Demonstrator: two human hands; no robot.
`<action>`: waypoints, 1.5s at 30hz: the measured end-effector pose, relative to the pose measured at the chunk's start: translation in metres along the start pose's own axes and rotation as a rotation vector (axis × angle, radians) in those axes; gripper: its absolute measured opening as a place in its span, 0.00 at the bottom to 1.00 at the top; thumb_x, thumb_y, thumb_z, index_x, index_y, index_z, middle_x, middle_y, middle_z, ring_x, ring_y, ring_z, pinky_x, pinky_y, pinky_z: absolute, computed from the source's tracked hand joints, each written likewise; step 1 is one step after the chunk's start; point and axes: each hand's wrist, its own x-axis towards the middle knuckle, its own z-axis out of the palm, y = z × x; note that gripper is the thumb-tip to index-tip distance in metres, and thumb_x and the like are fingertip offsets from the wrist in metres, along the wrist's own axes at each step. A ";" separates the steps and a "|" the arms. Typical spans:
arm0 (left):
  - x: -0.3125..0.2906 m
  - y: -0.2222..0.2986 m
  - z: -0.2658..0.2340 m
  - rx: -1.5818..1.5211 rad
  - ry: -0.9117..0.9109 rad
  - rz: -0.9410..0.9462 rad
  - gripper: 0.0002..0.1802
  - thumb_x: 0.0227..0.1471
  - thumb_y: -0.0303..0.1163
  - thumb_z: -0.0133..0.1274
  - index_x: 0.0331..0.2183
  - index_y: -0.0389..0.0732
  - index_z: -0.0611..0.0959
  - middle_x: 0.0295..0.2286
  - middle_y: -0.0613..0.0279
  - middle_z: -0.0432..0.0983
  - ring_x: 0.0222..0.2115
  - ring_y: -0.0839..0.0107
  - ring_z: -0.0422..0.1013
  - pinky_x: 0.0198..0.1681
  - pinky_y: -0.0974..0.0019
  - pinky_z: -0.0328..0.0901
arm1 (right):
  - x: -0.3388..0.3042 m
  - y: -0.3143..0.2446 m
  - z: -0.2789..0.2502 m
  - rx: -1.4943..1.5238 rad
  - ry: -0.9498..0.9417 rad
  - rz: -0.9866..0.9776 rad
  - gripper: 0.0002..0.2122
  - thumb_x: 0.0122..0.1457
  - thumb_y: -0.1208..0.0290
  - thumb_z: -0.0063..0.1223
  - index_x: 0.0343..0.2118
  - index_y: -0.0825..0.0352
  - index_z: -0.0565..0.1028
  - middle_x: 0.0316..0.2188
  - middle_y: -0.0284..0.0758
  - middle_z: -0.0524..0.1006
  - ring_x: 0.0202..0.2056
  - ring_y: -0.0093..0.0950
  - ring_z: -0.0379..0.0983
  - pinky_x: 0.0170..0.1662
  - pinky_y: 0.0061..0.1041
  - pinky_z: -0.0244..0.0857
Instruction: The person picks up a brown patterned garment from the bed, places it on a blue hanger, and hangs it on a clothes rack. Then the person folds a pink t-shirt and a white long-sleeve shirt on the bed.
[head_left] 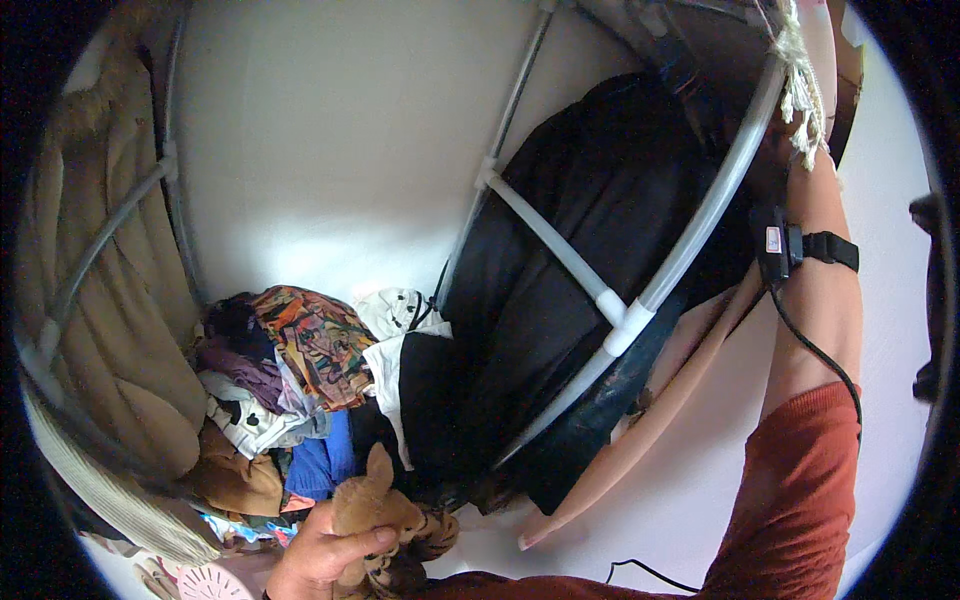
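Observation:
My left hand [330,548] is closed round a tan plush item [365,500] with an ear-shaped tip, low in the middle of the head view. Darker striped brown fabric hangs beside it. Just beyond lies a heap of folded clothes, with a multicoloured patterned garment [315,345] and a blue one [322,462]. At the right, my right arm in a rust-red sleeve reaches up along the rack. Past the black wrist strap, my right hand [808,190] is mostly hidden near cream tassels [800,90]; its fingers do not show.
A grey tube frame [715,215] with white joints arches round the clothes. A brown coat [125,290] hangs at the left and dark garments [590,200] hang at the right. A black cable [820,350] runs down from the wrist device. A pink fan-shaped object [212,582] sits at the lower left.

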 end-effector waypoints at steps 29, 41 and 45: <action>0.000 -0.006 -0.008 0.026 0.013 0.005 0.24 0.45 0.23 0.60 0.46 0.34 0.76 0.39 0.59 0.78 0.40 0.70 0.73 0.45 0.68 0.64 | 0.024 0.007 -0.001 -0.246 -0.019 -0.017 0.22 0.59 0.46 0.45 0.43 0.61 0.75 0.34 0.37 0.77 0.33 0.32 0.73 0.35 0.37 0.70; -0.013 -0.013 -0.025 -0.019 0.067 0.077 0.26 0.43 0.23 0.61 0.48 0.34 0.76 0.38 0.58 0.79 0.40 0.70 0.73 0.47 0.67 0.64 | 0.007 0.017 0.003 -0.297 0.034 -0.070 0.23 0.60 0.46 0.43 0.43 0.61 0.75 0.35 0.39 0.77 0.35 0.34 0.73 0.37 0.38 0.69; -0.016 -0.011 -0.023 -0.043 0.120 0.051 0.26 0.43 0.22 0.60 0.48 0.34 0.76 0.38 0.58 0.79 0.39 0.70 0.74 0.46 0.67 0.65 | 0.016 -0.013 0.002 -0.268 0.044 -0.162 0.23 0.60 0.45 0.42 0.44 0.61 0.75 0.35 0.39 0.77 0.35 0.34 0.73 0.37 0.38 0.69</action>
